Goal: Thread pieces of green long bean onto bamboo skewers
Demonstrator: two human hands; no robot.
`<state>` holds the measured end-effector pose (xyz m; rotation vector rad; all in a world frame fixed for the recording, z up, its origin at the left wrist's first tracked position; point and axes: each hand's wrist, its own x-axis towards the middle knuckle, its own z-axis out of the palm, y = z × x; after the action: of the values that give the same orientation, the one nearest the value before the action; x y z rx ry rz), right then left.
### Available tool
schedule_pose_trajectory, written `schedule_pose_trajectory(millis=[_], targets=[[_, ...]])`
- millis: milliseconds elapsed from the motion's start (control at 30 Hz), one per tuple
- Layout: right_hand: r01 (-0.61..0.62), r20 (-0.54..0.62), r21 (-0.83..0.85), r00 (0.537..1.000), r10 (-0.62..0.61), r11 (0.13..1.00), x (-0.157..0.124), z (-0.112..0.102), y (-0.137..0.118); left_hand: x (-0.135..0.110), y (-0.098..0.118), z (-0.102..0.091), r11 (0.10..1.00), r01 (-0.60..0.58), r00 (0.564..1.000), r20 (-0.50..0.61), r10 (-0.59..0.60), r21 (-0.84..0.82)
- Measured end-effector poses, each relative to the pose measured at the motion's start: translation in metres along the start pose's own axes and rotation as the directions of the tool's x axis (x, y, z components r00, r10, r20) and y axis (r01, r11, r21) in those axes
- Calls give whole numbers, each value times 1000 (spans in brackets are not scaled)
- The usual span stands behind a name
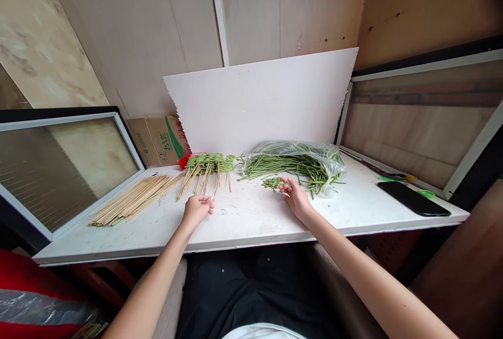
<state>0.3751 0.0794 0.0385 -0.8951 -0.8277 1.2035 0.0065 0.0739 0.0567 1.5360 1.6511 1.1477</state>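
My left hand (197,207) rests on the white table (243,221), its fingers curled inward, just in front of a row of skewers threaded with green bean pieces (207,166). What the fingers hold, if anything, is hidden. My right hand (294,196) lies palm up with its fingers loosely bent, touching a small heap of cut bean pieces (272,183). Beyond that hand a clear plastic bag of long green beans (294,163) lies open toward the left.
A pile of bare bamboo skewers (131,200) lies on the left of the table. A black phone (413,198) and a green ring (426,193) sit at the right. A white board (263,98) leans on the wall, with a cardboard box (159,140) beside it.
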Motion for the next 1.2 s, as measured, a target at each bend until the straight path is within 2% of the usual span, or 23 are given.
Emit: schedule_pose_trajectory(millis=[67, 200, 467, 633, 900, 1200], targets=[[-3, 6, -1, 1000, 3, 1000, -2, 1, -2, 12, 10, 2, 999, 20, 1000, -12, -19, 33], [-2, 27, 15, 1000, 1, 1000, -4, 3, -3, 34, 30, 13, 973, 64, 997, -57, -52, 223], [20, 51, -16, 999, -19, 1000, -5, 7, -3, 59, 63, 41, 920, 76, 992, -121, -32, 385], [38, 59, -52, 998, -35, 998, -6, 6, -3, 73, 82, 56, 887, 146, 985, -147, -89, 438], [48, 88, -63, 995, -42, 997, -3, 4, 2, 88, 86, 78, 838, 179, 980, -168, -106, 516], [56, 88, -91, 995, -48, 994, -6, 5, 1, 89, 77, 95, 753, 88, 994, -109, -22, 652]])
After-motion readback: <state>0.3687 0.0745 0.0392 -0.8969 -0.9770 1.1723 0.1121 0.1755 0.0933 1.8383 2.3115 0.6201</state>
